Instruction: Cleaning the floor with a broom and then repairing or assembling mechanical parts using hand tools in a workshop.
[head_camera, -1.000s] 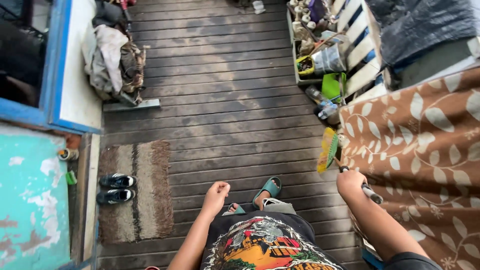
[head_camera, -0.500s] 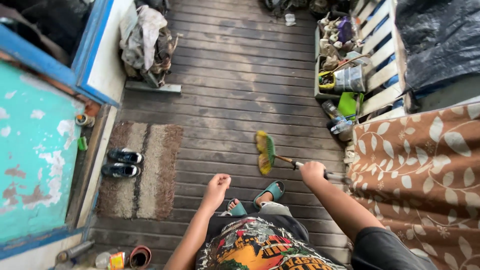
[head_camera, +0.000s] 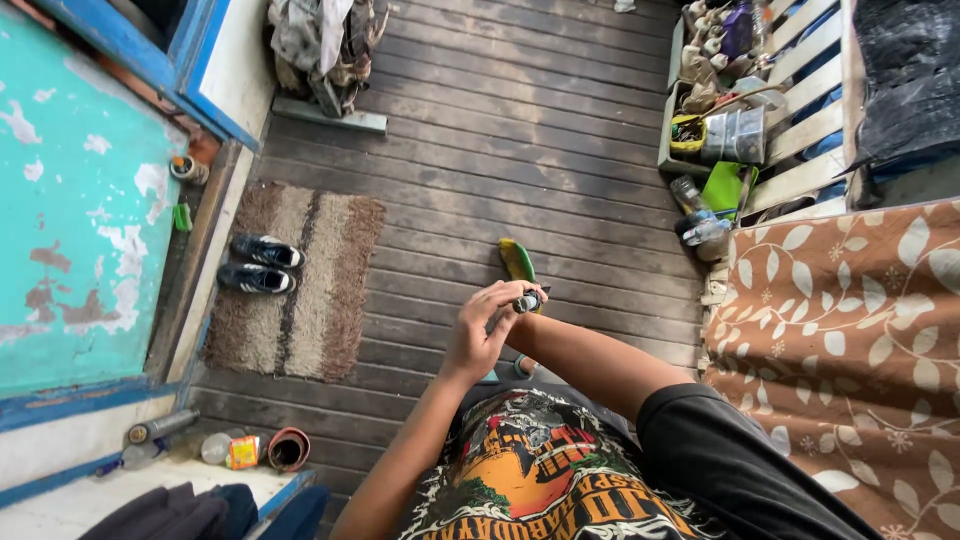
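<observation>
Person stood on the wooden floor (head_camera: 560, 110) with a yellow-green broom (head_camera: 518, 262) held out in front, head down near the boards; left hand (head_camera: 482, 330) had its fingers (head_camera: 500, 298) wrapped round the top of the handle; right hand was hidden behind it, so couldn't tell its grip; looked like sweeping was only starting; next stroke would need room, with the brown rug (head_camera: 300, 280) and black shoes (head_camera: 260, 264) toward the floor's left edge, cluttered crates (head_camera: 715, 120) right.

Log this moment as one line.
left hand: grips broom handle end | right hand: on handle too, mostly hidden | broom: head over plank floor
</observation>
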